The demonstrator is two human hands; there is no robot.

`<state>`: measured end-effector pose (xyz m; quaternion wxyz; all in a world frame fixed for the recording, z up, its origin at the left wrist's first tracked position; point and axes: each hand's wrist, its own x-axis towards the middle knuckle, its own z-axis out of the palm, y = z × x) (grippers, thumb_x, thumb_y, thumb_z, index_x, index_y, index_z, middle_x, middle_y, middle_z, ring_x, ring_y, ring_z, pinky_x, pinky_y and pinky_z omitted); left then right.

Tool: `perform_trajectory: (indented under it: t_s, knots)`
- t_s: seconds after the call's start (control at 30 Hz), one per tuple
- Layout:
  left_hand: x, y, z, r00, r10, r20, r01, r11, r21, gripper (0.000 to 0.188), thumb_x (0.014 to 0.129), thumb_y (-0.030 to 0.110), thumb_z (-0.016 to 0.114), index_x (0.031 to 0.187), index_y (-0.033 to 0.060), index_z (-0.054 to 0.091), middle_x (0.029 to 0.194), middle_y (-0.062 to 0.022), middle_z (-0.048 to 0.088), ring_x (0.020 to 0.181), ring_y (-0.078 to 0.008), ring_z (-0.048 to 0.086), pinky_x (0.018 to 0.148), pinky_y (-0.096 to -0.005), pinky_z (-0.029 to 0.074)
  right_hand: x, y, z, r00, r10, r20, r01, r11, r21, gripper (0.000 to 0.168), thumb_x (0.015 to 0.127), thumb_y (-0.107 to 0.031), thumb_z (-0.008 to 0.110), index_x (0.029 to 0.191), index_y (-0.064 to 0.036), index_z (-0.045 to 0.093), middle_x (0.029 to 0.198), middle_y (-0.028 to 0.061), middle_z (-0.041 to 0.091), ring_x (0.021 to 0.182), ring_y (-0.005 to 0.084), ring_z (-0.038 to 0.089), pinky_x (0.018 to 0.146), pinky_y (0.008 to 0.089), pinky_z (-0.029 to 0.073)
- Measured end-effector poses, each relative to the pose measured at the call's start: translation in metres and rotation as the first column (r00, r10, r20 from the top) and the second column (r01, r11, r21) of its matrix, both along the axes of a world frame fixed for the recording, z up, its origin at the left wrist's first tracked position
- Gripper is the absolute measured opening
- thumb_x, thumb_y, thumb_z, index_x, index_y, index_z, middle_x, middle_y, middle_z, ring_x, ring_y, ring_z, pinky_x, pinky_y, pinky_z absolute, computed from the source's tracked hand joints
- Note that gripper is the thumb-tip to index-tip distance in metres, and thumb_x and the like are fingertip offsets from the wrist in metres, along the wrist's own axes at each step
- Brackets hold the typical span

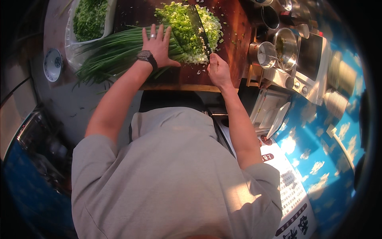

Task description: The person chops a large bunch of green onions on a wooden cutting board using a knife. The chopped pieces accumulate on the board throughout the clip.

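My left hand (159, 47), with a ring and a wristwatch, lies spread flat across the cut end of a bunch of long scallions (110, 50). Its thumb points toward the knife. My right hand (219, 70) is closed around the handle of a kitchen knife (199, 28), the thumb near the blade's heel. The dark blade slants across a heap of chopped scallions (179, 24), bits of white scallion stuck to it. Under all this is a reddish-brown wooden cutting board (235, 53).
A white tub (109, 24) of chopped greens, with clear plastic, stands at left. Near the table's left edge sits a patterned bowl (53, 65). At right are a steel pot (266, 53), a metal bowl (285, 44), a microwave oven (310, 59) and stacked plates (337, 101).
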<state>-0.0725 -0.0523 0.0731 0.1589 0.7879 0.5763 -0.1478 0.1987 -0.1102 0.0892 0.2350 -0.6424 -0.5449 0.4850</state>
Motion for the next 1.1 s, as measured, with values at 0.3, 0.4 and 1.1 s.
perform_trajectory:
  t_s: [0.3,0.4,1.1]
  knots:
    - [-0.011,0.012,-0.021,0.994,0.003,0.114,-0.006,1.0,0.027,0.132,0.072,0.049,0.093,0.174,0.0083,0.018,0.166,-0.0219,0.04,0.153,-0.0396,0.039,0.127,-0.0632,0.025,-0.007,-0.019,-0.002,0.998,0.043,0.042,-0.041,0.999,-0.03,0.041,0.114,-0.042,0.052,0.105,-0.004,0.068,0.079,0.0235,0.065,0.077,0.0476,0.065,0.07,0.0475,0.053]
    - [-0.016,0.032,-0.029,0.981,-0.034,0.19,0.003,0.987,0.161,0.101,0.071,0.032,0.09,0.154,-0.0014,0.042,0.139,-0.0189,0.058,0.136,-0.0361,0.055,0.12,-0.059,0.035,-0.011,-0.02,0.002,0.998,0.046,0.041,-0.044,0.998,-0.049,0.04,0.114,-0.041,0.053,0.105,-0.004,0.067,0.082,0.0254,0.065,0.081,0.0517,0.063,0.071,0.0491,0.053]
    - [0.001,0.002,-0.053,0.934,0.031,0.356,-0.196,0.877,0.438,0.12,0.071,0.06,0.089,0.16,-0.0045,0.041,0.148,-0.0191,0.055,0.137,-0.0365,0.052,0.125,-0.0541,0.03,-0.026,0.007,0.02,0.997,0.038,0.069,-0.032,0.996,-0.088,0.044,0.115,-0.042,0.053,0.106,-0.003,0.069,0.072,0.0177,0.067,0.068,0.0361,0.07,0.066,0.0435,0.054]
